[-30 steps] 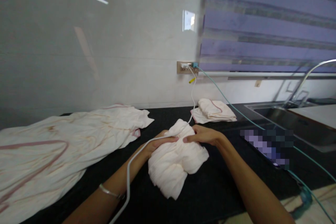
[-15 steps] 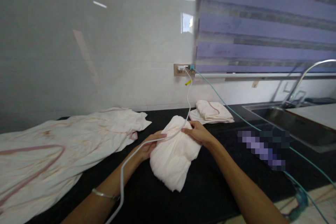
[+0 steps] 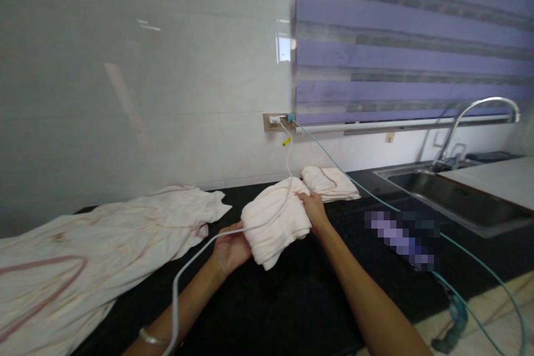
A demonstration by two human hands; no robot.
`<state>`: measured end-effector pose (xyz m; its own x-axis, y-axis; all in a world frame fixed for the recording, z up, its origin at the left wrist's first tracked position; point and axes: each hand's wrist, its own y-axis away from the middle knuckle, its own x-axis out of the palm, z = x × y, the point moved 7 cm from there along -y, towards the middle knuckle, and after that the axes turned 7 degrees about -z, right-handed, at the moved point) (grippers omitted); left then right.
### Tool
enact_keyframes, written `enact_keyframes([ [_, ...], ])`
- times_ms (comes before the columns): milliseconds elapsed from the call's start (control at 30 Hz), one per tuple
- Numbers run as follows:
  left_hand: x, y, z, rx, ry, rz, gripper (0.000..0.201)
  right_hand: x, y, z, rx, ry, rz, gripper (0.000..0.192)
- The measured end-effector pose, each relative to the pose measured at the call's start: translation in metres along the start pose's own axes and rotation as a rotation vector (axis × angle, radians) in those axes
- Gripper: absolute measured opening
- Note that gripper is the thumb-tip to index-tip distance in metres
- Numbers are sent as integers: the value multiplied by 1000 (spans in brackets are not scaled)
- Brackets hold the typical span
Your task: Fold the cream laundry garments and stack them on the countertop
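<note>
Between my two hands is a folded white cloth, a thick bundle held just above the dark countertop. My left hand grips its left side, the fingers partly hidden under it. My right hand pinches the right edge, thumb on top. A white cord runs across the bundle and over my left hand. Just behind, a folded cloth with pink trim lies against the bundle's far right corner. To the left, a large white cloth with pink trim is spread out, rumpled.
The white cord and a green cord plug into a wall outlet. A pixelated purple object lies right of my right arm. Further right are a metal sink, a faucet and a white board.
The bundle has been lifted and turned, now shorter and more compact, and moved back toward the folded cloth. My view has shifted up and right.
</note>
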<state>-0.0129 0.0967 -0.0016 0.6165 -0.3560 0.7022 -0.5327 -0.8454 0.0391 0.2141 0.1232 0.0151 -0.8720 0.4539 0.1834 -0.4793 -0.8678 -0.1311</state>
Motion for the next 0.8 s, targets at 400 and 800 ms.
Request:
enact_keyframes([
  [400, -24, -16, 12, -34, -117, -381, 65, 4, 7, -3, -22, 47, 101, 33],
  [800, -15, -7, 5, -89, -116, -360, 57, 5, 6, -19, -16, 22, 123, 47],
])
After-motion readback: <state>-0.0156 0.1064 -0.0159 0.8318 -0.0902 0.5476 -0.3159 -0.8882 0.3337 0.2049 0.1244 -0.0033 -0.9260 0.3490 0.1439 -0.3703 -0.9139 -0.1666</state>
